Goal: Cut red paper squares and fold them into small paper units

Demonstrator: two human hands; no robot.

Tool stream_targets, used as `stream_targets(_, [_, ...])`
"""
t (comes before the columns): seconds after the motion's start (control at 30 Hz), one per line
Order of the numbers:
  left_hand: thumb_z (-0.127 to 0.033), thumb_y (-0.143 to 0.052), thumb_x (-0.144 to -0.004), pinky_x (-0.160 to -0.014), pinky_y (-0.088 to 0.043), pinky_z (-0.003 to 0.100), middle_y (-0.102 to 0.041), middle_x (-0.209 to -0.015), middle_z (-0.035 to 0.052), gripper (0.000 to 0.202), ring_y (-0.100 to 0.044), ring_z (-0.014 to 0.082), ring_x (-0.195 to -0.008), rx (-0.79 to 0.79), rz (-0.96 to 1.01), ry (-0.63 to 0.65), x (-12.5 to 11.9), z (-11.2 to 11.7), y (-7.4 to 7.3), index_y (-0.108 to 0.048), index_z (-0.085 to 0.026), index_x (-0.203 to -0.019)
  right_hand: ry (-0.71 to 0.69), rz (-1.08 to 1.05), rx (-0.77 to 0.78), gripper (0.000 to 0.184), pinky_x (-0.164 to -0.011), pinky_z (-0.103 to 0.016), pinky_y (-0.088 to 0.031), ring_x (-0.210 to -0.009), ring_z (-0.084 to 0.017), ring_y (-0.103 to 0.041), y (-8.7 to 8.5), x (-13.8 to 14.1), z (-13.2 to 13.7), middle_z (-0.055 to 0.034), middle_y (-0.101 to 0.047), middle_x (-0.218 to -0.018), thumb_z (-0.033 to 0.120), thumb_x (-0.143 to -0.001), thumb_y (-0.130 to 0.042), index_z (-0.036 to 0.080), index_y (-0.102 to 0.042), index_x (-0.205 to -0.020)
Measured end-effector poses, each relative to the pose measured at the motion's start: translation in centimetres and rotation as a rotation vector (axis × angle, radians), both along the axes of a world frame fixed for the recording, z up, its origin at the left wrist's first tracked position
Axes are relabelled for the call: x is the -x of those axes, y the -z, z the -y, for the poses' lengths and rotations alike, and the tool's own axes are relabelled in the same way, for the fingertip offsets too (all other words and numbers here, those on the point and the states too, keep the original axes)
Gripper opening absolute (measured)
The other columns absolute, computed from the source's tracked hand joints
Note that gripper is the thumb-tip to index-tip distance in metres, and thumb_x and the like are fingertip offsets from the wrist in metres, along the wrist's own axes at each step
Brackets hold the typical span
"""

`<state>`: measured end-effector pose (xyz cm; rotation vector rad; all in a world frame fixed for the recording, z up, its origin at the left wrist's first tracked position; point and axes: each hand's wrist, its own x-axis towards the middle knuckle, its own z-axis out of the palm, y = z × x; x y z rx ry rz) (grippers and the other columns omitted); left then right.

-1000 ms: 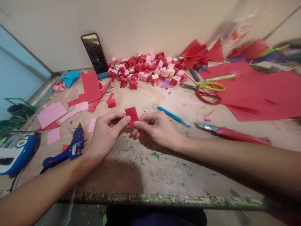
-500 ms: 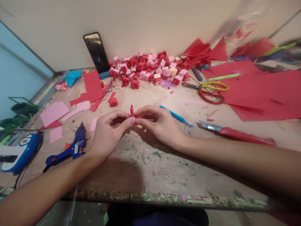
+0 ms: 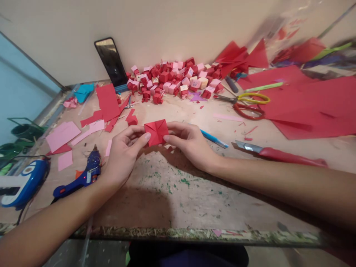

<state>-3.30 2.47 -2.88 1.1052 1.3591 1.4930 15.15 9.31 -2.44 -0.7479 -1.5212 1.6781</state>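
A small red square of paper (image 3: 156, 132) with crease lines across it is held up over the middle of the table, its face turned toward me. My left hand (image 3: 126, 148) pinches its left edge, thumb in front and fingers behind. My right hand (image 3: 191, 144) grips the right edge in the same way. Just beyond the right hand lies a blue pen (image 3: 213, 138), partly covered by the fingers. A folded red paper piece (image 3: 132, 118) rests on the table past the left hand.
Left stand a blue glue gun (image 3: 90, 172), pink paper pieces (image 3: 63, 135) and a blue-white device (image 3: 30, 181). Behind are a leaning phone (image 3: 111, 61) and a heap of small red and pink paper boxes (image 3: 169, 79). Right lie scissors (image 3: 250, 98), a red-handled cutter knife (image 3: 286, 155) and red sheets (image 3: 319, 107).
The red paper was seen narrow and edge-on between the fingertips; now it is opened out as a flat square facing me. Both hands have moved slightly apart to its two edges.
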Motion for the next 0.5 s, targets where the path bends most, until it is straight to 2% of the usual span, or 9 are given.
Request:
stream_targets(0.1, [-0.035,-0.088,-0.085,-0.081,-0.060,0.026,-0.076,-0.091,0.0014,0.021,-0.073,0.0163,-0.086,-0.007,-0.057,-0.022,0.00,-0.08,-0.12,-0.077,-0.021,-0.096,0.000,0.012,0.008,0.019,-0.064,-0.024,-0.052,-0.076,-0.014,-0.068,-0.04,0.04,-0.17,-0.0048,-0.081,-0.097,0.024,-0.088,-0.076,0.016,-0.082,-0.105])
stream_targets(0.3, [-0.031,-0.085,-0.086,-0.075,-0.060,0.024,-0.079,-0.092,0.0023,0.017,-0.074,0.0159,-0.084,0.002,-0.079,0.003,-0.18,0.01,-0.39,-0.076,-0.020,-0.096,0.011,0.040,-0.004,0.008,-0.065,-0.026,-0.047,-0.068,-0.012,-0.059,-0.01,0.12,-0.33,-0.0007,-0.076,-0.081,0.025,-0.085,-0.079,0.017,-0.081,-0.085])
stream_targets(0.5, [-0.030,-0.085,-0.083,-0.072,-0.060,0.026,-0.078,-0.089,0.0024,0.015,-0.074,0.0168,-0.081,0.013,-0.114,-0.012,-0.19,-0.10,-0.53,-0.076,-0.021,-0.092,0.039,0.090,-0.047,0.012,-0.065,-0.028,-0.045,-0.066,-0.013,-0.057,-0.01,0.03,-0.23,-0.0007,-0.075,-0.078,0.026,-0.088,-0.075,0.016,-0.079,-0.082])
